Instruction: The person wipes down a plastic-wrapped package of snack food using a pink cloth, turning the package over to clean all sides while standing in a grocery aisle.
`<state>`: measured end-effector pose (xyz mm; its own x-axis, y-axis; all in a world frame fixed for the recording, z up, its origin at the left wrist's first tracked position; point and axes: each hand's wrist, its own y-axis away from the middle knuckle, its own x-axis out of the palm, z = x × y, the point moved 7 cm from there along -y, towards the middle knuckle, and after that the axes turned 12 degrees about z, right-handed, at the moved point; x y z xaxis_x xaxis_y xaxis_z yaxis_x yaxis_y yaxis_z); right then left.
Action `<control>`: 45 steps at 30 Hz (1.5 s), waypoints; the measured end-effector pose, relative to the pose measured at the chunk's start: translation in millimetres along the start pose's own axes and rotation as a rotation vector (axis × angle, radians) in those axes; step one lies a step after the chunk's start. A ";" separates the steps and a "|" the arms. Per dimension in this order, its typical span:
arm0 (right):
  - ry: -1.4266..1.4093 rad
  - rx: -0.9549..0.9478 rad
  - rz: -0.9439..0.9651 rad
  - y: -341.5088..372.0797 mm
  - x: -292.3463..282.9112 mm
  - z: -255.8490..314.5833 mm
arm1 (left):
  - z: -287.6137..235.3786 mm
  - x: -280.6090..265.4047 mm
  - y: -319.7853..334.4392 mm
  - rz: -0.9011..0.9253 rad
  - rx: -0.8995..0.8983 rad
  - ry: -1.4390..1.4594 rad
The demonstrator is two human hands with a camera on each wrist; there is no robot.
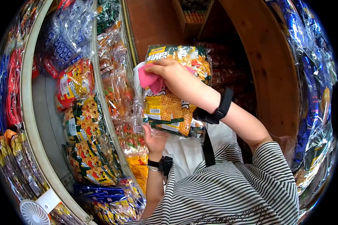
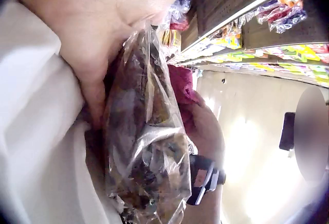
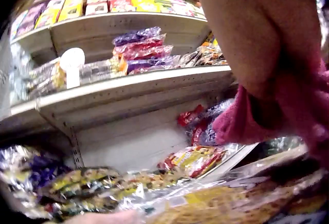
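Evidently, the left hand [image 1: 154, 140] is clamped on the pack [image 1: 165, 107] at its near left edge, presumably to brace it; the right hand [image 1: 177, 76] clutches a pink cloth [image 1: 151, 80] on its far left part, probably for wiping; similar packs [image 1: 83, 129] lie on the left shelf [image 1: 46, 101].

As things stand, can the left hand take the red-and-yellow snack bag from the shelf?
Probably not: the left hand holds the green-edged package, though the red-and-yellow snack bag lies uncovered.
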<state>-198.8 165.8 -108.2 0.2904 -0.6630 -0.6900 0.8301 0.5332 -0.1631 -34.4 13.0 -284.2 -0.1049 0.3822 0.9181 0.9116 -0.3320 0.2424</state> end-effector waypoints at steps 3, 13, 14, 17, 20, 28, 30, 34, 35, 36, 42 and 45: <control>0.287 0.046 0.163 -6.8 32.0 -5.3 | 2.2 8.1 -4.6 0.191 -0.013 0.095; 0.113 -0.268 0.446 67.5 67.5 61.2 | 1.9 14.6 -0.7 -0.002 -0.026 -0.063; -0.017 -0.310 0.420 72.1 59.1 60.9 | -2.0 18.7 -1.6 -0.049 0.014 -0.128; -0.108 -0.206 0.293 69.9 27.4 38.3 | -4.1 5.8 -3.2 -0.161 0.051 -0.073; 0.040 -0.076 0.060 57.7 -5.9 -14.8 | -6.0 27.6 -6.2 0.260 0.017 0.055; -0.034 -0.202 0.263 109.4 24.6 44.6 | -11.1 20.6 -0.7 -0.098 0.098 -0.139; -0.134 -0.276 0.338 121.2 41.0 58.2 | -6.9 2.5 1.6 0.037 0.104 -0.010; -0.199 -0.260 0.341 117.5 31.6 39.9 | -8.7 17.8 4.2 0.167 0.108 -0.292; -0.174 -0.228 0.250 110.9 18.5 29.0 | -9.2 12.4 3.3 0.026 0.067 -0.320; -0.071 -0.178 0.147 105.5 -0.5 17.7 | -9.1 8.2 4.1 -0.115 0.028 -0.347; 0.077 0.150 -0.182 122.0 -38.8 -42.2 | -5.1 11.0 1.0 -0.122 0.056 -0.299; -0.049 0.091 0.009 138.0 -27.6 -8.1 | -7.1 13.5 4.5 -0.160 0.087 -0.278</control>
<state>-96.2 261.9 -117.4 0.3191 -0.6847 -0.6552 0.8664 0.4910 -0.0912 -34.5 10.5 -268.5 -0.1484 0.6483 0.7468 0.9241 -0.1780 0.3382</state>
